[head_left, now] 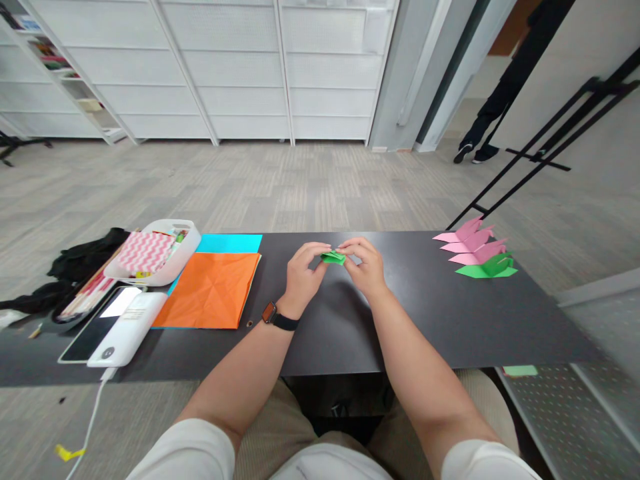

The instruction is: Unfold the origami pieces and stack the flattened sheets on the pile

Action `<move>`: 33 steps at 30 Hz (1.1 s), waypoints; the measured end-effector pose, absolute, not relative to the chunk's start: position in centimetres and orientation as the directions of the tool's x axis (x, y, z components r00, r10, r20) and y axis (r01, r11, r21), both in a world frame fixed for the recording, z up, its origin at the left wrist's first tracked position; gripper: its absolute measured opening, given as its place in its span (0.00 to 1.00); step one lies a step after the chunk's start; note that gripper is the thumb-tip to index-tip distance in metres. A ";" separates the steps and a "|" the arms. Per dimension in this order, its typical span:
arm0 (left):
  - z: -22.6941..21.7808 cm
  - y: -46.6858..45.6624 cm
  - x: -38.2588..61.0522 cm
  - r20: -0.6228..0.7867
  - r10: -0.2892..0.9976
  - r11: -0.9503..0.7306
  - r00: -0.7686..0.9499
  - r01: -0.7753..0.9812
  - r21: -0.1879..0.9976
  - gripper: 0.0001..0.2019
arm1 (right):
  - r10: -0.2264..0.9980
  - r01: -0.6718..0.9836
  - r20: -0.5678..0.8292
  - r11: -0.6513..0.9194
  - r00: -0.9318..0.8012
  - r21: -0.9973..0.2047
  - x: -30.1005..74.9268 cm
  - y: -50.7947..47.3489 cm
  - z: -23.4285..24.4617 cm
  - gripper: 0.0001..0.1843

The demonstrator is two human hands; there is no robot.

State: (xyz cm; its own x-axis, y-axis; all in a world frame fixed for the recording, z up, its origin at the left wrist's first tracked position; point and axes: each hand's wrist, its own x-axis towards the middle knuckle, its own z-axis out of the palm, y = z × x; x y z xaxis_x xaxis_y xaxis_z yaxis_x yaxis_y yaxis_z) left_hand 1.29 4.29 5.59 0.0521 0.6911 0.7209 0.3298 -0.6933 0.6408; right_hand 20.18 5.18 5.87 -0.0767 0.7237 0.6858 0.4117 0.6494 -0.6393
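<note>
A small piece of folded green paper (333,257) is held between both hands above the dark table. My left hand (305,275) pinches its left end between thumb and fingers. On the opposite end, my right hand (366,267) grips it the same way. Its exact folds are partly hidden by my fingertips. Off to the right stand several finished-looking paper figures: pink folded birds (470,245) in a row, and a green folded bird (487,267) nearest me.
Orange paper (207,290) lies over blue sheets (230,243) on the left. Beyond are a white basket (183,267), a tablet (83,343), a white power bank (127,330) with a cable, and black cloth (87,253). A person's legs (493,110) show beyond the table, near a black metal stand (525,157).
</note>
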 end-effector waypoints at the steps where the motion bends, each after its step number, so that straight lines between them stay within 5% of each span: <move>1: 5.6 4.3 1.3 0.722 0.689 -0.694 0.053 0.334 0.638 0.07 | 0.727 0.419 0.682 0.644 -0.075 -0.640 20.2 5.2 5.9 0.06; 12: 5.5 4.4 1.2 0.751 0.652 -0.727 0.099 0.363 0.583 0.11 | 0.762 0.402 0.617 0.637 -0.197 -0.658 21.1 5.8 5.6 0.26; 19: 5.1 4.7 1.2 0.706 0.686 -0.721 0.178 0.303 0.623 0.11 | 0.811 0.319 0.493 0.580 -0.314 -0.750 22.1 6.2 5.7 0.21; 27: 4.8 5.2 1.5 0.530 0.827 -0.551 0.188 0.086 0.830 0.00 | 0.887 0.170 0.404 0.443 -0.223 -0.880 21.6 6.0 6.4 0.11; 33: 4.0 5.8 2.0 0.190 0.980 -0.168 0.062 -0.263 0.950 0.18 | 0.930 -0.008 0.339 0.341 -0.141 -0.940 20.7 6.2 5.9 0.21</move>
